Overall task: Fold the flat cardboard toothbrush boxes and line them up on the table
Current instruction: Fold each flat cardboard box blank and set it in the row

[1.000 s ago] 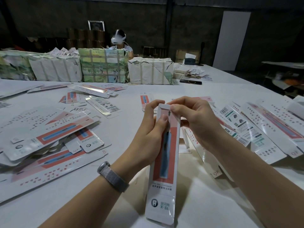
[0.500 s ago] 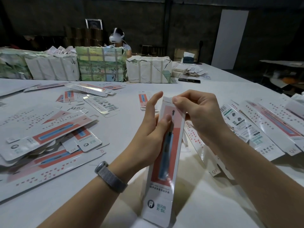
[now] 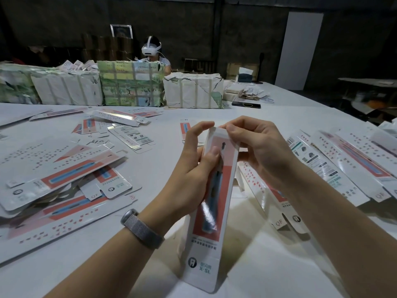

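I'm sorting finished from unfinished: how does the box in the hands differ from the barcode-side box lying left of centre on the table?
The held box is propped steeply, far end raised, gripped by both hands; the barcode box lies on the table, untouched. The held box shows its red front with a blue toothbrush; the barcode box shows its white printed back. Both are long, narrow, glossy white cardboard.

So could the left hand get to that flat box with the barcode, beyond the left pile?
Probably not yet. The left hand grips the upright box, so it would have to let go first. The table between it and the barcode box is bare, with nothing on top.
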{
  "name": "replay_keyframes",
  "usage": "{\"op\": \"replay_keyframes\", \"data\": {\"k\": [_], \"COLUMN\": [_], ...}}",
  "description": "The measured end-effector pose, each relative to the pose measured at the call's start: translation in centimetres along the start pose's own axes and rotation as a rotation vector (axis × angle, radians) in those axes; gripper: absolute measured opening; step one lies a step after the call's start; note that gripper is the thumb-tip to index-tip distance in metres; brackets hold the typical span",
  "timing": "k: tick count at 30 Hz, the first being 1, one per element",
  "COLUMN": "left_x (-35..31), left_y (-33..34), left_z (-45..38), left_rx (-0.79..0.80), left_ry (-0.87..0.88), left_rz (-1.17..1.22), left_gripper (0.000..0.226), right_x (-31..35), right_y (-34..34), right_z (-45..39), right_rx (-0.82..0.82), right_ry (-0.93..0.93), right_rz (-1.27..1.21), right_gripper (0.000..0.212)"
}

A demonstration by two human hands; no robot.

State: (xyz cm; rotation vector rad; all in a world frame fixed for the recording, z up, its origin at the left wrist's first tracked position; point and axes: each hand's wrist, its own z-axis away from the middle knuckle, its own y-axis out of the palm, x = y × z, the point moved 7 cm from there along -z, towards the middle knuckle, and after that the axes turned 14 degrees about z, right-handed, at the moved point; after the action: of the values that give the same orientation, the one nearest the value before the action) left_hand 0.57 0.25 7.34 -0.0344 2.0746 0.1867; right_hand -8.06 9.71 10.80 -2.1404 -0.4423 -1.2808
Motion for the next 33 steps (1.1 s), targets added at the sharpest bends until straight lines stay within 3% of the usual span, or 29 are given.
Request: {"op": "replay_keyframes", "data": {"k": [10,19,21,23,27,33], "left_x": [0.4,0.3,0.3,0.0,-0.5,0.8], "left_y": [-0.9,-1.7,-2.1,-2.2,-1.7,-1.9], "left_z": [0.0,-0.5,-0.7,-0.7,-0.5,-1.0], "left_rx": [-0.046,-0.136,-0.181,-0.224,-0.188,0.042], "left_ry": [-0.120,-0.051,-0.022,-0.005,0.013,0.007], "left_rz": [0.202,0.111,0.110,0.151,0.510,0.528], "left_gripper": [0.019,0.019,0.020,0.023,0.027,0.041], "right_x": [0.0,-0.8,-1.0,-0.8,0.5,1.4], "right_y": [1.0,1.7,1.6,1.6,2.6,1.5], "right_z": [0.0,-0.2,-0.4,-0.2,0.4,0.1], "right_rx": [-0.006,0.033,0.004,-0.053,-0.097,-0.092], "right_ry": [-0.061,-0.014,-0.003,-0.026,-0.155,-0.112], "right_rz": [-0.133,-0.077,-0.081,0.041,0.652,0.877], "right_gripper": [0.029,0.048,0.044,0.043,0.077,0.082]}}
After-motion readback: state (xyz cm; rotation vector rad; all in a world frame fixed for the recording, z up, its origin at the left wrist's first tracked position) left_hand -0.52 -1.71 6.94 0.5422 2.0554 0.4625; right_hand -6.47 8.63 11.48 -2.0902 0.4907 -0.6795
